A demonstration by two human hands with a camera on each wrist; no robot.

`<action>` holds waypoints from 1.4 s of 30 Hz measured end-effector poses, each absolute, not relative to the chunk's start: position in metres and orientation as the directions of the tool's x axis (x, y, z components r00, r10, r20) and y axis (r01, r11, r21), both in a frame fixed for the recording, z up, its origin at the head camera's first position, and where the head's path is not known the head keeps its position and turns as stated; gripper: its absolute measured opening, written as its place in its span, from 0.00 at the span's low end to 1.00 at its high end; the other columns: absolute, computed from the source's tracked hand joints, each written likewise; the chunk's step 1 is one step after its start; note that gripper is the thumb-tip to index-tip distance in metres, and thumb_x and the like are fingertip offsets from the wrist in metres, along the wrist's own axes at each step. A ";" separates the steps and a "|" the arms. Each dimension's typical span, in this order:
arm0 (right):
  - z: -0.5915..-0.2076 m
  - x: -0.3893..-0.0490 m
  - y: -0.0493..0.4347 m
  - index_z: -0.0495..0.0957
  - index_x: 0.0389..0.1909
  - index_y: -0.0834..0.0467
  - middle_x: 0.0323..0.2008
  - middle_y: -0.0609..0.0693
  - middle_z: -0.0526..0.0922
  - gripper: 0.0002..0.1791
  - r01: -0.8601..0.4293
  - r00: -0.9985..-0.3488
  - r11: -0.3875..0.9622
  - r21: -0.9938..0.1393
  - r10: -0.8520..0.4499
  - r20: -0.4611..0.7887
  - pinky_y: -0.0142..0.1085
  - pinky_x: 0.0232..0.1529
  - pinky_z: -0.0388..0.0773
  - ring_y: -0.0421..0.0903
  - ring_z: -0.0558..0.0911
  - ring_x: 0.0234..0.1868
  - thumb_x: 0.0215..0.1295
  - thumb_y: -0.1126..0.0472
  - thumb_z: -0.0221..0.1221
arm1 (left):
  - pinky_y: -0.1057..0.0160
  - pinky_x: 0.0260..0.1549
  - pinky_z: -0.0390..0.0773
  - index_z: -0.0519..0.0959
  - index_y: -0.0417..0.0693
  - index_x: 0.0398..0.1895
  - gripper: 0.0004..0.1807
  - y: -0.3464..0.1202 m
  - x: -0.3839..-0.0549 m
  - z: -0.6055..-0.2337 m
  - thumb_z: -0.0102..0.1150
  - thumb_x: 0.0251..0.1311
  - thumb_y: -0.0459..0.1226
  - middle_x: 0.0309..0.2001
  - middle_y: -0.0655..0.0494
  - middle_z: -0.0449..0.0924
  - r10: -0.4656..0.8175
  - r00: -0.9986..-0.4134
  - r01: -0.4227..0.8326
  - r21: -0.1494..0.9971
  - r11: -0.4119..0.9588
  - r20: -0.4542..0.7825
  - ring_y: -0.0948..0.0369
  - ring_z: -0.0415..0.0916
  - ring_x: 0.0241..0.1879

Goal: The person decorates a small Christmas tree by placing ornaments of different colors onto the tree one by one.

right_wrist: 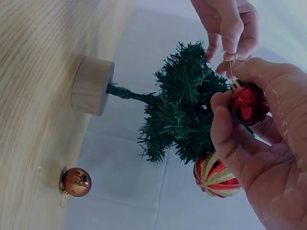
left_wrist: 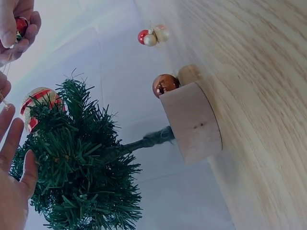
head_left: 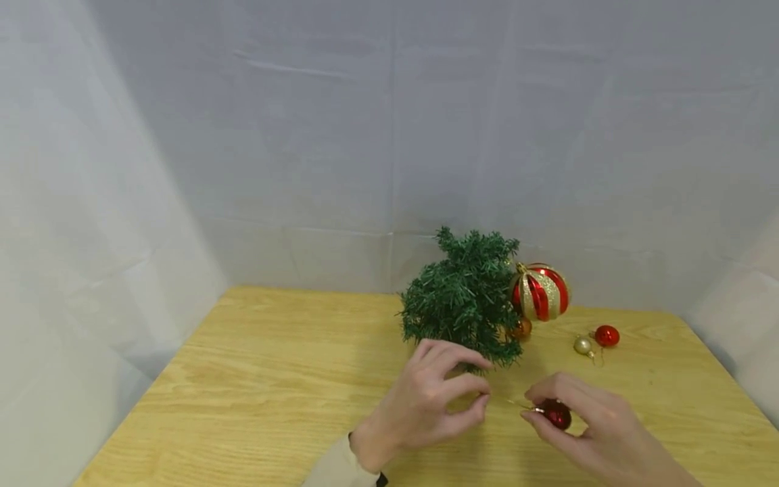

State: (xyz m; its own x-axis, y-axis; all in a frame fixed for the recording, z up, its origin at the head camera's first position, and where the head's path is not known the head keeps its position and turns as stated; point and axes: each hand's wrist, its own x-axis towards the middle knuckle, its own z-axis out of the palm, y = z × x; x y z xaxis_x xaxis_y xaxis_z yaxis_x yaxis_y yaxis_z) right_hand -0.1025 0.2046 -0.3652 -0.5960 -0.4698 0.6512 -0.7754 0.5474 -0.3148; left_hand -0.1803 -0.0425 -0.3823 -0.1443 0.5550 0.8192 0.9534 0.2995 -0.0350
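Note:
My right hand (head_left: 587,419) grips a shiny dark red Christmas bauble (right_wrist: 249,104) by its sides, the gold cap facing left in the head view. From that cap a thin gold string (right_wrist: 231,69) stretches to my left hand (head_left: 435,392), whose thumb and index finger pinch its end. Just beyond the hands stands a small green artificial Christmas tree (head_left: 462,291) on a round wooden base (left_wrist: 194,122). A large red-and-gold striped bauble (head_left: 541,292) hangs at the tree's right side. In the head view, my left hand overlaps the lower branches.
On the wooden table (head_left: 262,379), a copper bauble (right_wrist: 76,182) lies beside the tree's base. Farther right lie a small red bauble (head_left: 606,336) and a pale gold one (head_left: 582,345), close together. A pale cloth backdrop (head_left: 316,149) rises behind the table.

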 end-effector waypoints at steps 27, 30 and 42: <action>-0.361 -0.106 0.193 0.81 0.41 0.49 0.38 0.38 0.82 0.13 -0.781 -0.532 0.579 -0.235 -0.418 0.737 0.16 0.43 0.75 0.29 0.78 0.39 0.78 0.49 0.51 | 0.65 0.54 0.73 0.85 0.57 0.32 0.05 -0.044 -0.177 -0.379 0.71 0.53 0.39 0.49 0.60 0.85 0.530 -0.191 0.953 0.027 0.301 0.826 0.64 0.79 0.50; -0.359 -0.108 0.190 0.82 0.39 0.52 0.37 0.41 0.83 0.13 -0.811 -0.484 0.544 -0.217 -0.414 0.771 0.16 0.45 0.76 0.30 0.78 0.40 0.77 0.50 0.52 | 0.65 0.54 0.73 0.85 0.57 0.33 0.06 -0.046 -0.177 -0.377 0.71 0.52 0.39 0.48 0.60 0.85 0.519 -0.189 0.954 0.032 0.297 0.834 0.64 0.79 0.50; -0.338 -0.120 0.174 0.84 0.32 0.55 0.36 0.47 0.84 0.15 -0.834 -0.299 0.552 -0.019 -0.421 0.856 0.21 0.60 0.73 0.45 0.82 0.44 0.76 0.54 0.54 | 0.60 0.50 0.75 0.86 0.55 0.32 0.02 -0.057 -0.183 -0.358 0.65 0.58 0.39 0.43 0.60 0.86 0.441 -0.103 0.928 -0.073 0.365 0.892 0.63 0.81 0.45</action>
